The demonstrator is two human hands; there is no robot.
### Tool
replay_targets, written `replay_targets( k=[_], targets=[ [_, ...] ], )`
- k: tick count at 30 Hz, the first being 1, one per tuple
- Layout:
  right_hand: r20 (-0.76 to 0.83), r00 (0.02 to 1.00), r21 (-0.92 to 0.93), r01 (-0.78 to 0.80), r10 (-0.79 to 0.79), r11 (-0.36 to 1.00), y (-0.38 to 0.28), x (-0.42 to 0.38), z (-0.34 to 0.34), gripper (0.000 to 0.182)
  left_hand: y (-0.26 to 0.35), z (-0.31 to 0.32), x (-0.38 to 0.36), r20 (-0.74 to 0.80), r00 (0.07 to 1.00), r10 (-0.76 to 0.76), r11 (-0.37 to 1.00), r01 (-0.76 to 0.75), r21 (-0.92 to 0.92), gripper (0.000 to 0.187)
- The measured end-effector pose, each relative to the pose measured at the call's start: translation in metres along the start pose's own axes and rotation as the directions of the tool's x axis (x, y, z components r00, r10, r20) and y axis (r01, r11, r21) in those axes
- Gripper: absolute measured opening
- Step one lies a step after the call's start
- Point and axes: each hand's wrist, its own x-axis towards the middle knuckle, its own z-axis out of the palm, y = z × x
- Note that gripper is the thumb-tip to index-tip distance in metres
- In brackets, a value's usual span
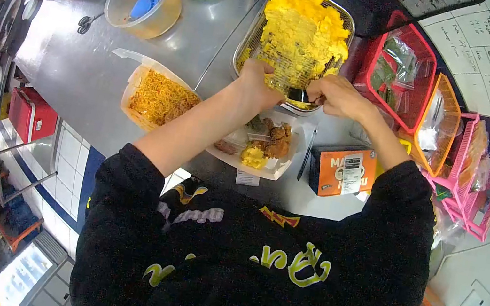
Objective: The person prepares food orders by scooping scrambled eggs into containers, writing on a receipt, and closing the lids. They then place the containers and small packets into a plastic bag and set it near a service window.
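On the steel worktop (165, 49), the left hand (258, 81) grips the near rim of the wire basket of yellow scrambled egg (301, 33), while the right hand (339, 96), just beside, grasps a small black utensil (300, 95) pointing leftwards.

Both arms reach forward, left hand (258, 81) and right hand (338, 97) close together, fingers curled
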Motion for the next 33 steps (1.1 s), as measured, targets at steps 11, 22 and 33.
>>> replay_targets(
  k=[11,22,33],
  targets=[
    [-0.193,0.896,0.667,-0.178,0.399,0.724,0.011,-0.033,0.031,0.010,0.002,-0.055,0.059,0.397,0.809,0.434,0.484,-0.581,0.654,0.030],
    [-0.280,0.792,0.957,0.278,0.543,0.088,-0.077,-0.040,-0.038,0.021,0.049,-0.212,-0.140,0.090,-0.039,0.995,-0.089,-0.753,0.652,0.033],
    [-0.571,0.800,0.589,0.242,0.185,0.771,-0.241,0.095,0.084,0.020,0.001,-0.270,-0.100,-0.342,0.624,0.702,0.673,-0.739,0.033,0.064]
  ],
)
